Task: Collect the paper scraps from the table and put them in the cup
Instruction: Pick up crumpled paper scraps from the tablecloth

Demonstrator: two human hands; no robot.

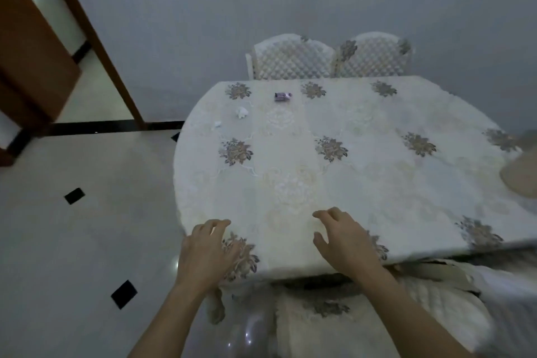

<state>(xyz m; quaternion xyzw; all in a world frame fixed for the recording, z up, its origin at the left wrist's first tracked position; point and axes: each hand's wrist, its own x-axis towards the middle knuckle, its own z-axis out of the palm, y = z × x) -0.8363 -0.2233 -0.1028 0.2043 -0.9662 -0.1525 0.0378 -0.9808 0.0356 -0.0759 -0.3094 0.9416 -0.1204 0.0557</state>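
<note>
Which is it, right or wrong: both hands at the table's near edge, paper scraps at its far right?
Wrong side: the head view shows the paper scraps at the table's far left. The left hand and right hand are at its near edge.

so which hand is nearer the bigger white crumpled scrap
Left. The left hand is at the near edge of the table, roughly in line with the white crumpled scrap; the right hand is at the same edge but further right. Neither touches it.
</note>
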